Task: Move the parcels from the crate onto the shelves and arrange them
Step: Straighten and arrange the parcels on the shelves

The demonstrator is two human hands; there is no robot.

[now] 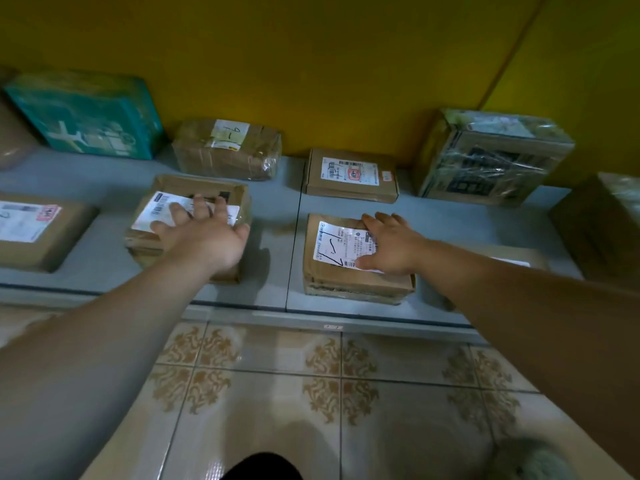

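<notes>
Two brown cardboard parcels lie flat in the front row of a low grey shelf (pixel 277 251), each with a white label facing up. The left parcel (pixel 152 242) has the left hand (pixel 204 233) laid on top, fingers straight and spread across the label. It sits slightly skewed to the shelf's front edge. The right parcel (pixel 341 275) has the right hand (pixel 391 244) on its top, fingers extended over the label and thumb out toward the near side. With the blur, it is hard to say whether either palm presses down or only rests. Neither hand wraps round an edge.

The right parcel's near edge lies just back from the shelf lip, and a strip of bare shelf with a panel seam separates the two parcels. A flat parcel (pixel 34 233) lies well apart to the left, and another parcel (pixel 512 259) is mostly hidden behind the right forearm.

Along the yellow wall (pixel 311 64) stands a back row of four:
- a teal box (pixel 86 116)
- a taped parcel (pixel 225 154) marked 9-1
- a flat carton (pixel 351 176)
- a film-wrapped box (pixel 491 157)

Open lanes of shelf run between the rows. A brown box (pixel 602 226) closes the far right end. Patterned floor tiles (pixel 311 393) lie in front of the shelf.
</notes>
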